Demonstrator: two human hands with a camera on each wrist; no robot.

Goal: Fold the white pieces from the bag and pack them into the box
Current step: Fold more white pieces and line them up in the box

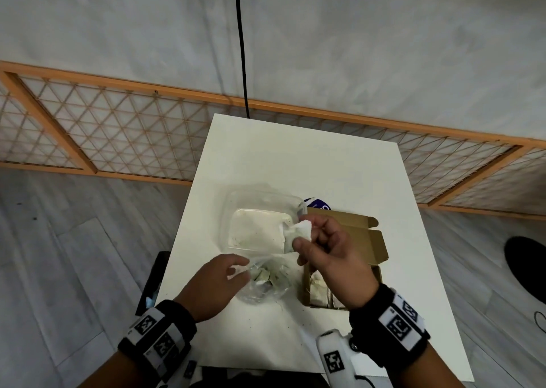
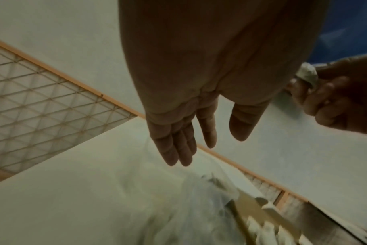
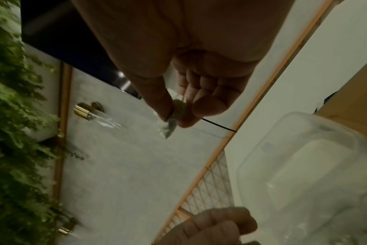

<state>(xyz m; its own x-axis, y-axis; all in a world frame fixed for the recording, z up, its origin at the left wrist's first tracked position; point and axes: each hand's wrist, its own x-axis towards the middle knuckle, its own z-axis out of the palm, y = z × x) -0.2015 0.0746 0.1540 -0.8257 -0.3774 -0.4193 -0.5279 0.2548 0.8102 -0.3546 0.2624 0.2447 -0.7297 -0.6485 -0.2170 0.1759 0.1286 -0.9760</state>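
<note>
One piece up, ready to fold

One small white piece (image 1: 298, 234) sits pinched between thumb and fingers (image 3: 185, 122) of our right hand (image 1: 334, 257), raised above the white tabletop (image 1: 295, 157). Our left hand (image 1: 215, 284) hovers with relaxed, straight fingers (image 2: 178, 149) just beside the crumpled clear plastic bag (image 1: 266, 281), holding nothing. We judge the folding step is at hand; next, the left hand should help crease it. Afterwards it goes into the open brown cardboard box (image 1: 375, 243), where other pieces already sit.
</note>
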